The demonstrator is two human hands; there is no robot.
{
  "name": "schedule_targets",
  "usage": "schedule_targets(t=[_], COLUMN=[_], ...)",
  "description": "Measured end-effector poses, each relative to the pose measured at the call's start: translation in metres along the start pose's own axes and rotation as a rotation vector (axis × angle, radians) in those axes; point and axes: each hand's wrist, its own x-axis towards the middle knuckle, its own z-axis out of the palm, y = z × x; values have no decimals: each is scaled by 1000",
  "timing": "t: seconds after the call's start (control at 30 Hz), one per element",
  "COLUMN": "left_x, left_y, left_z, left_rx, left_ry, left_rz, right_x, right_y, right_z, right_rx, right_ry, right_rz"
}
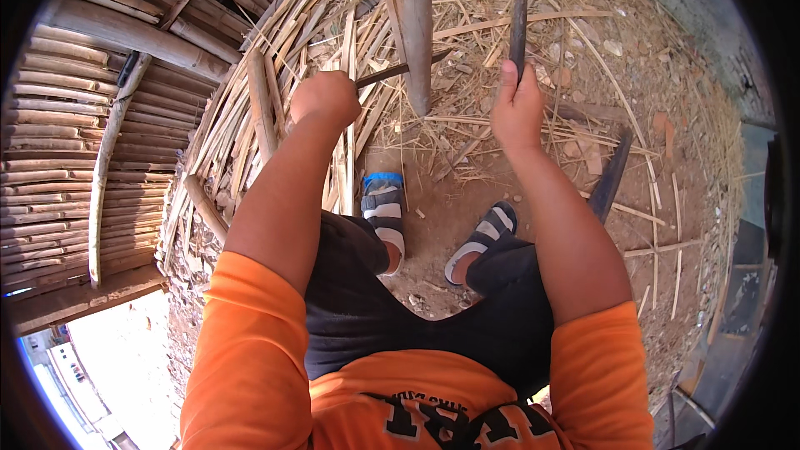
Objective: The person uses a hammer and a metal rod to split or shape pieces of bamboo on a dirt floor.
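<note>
Head view | left hand (325,100) clenched round a knife (383,74), blade crosswise to the pole (414,25) | pole lengthwise ahead, between the hands | right hand (518,112) gripping a hammer (518,27), right of pole

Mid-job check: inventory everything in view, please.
hammer: one, dark, upper right
curved blade: one, dark, upper centre
post: one, grey, top centre
thin strips: many, tan, mostly upper left
thick poles: at least two, brown, left
bar: one, black, right
slatted wall: one, brown, left
ground: one, brown, centre
sandals: two, dark and pale, centre
shirt: one, orange, bottom
trousers: one pair, black, lower centre
forearms: two, bare, centre
left hand: one, bare, gripping blade
right hand: one, bare, gripping hammer
</note>
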Motion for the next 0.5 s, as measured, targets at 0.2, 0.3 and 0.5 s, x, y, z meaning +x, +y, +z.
schedule_targets(t=[0.2, 0.3, 0.5], left_x=[10, 5, 8], left_y=[-3, -4, 2], left_z=[14, 5, 2], left_rx=[-26, 0, -11], left_ry=[92, 37, 43], left_rz=[35, 15, 10], right_x=[-15, 21, -16], right_y=[54, 8, 49], right_z=[6, -6, 12], right_rx=[-301, -56, -263], right_ry=[-288, -144, -285], right_rz=[198, 143, 153])
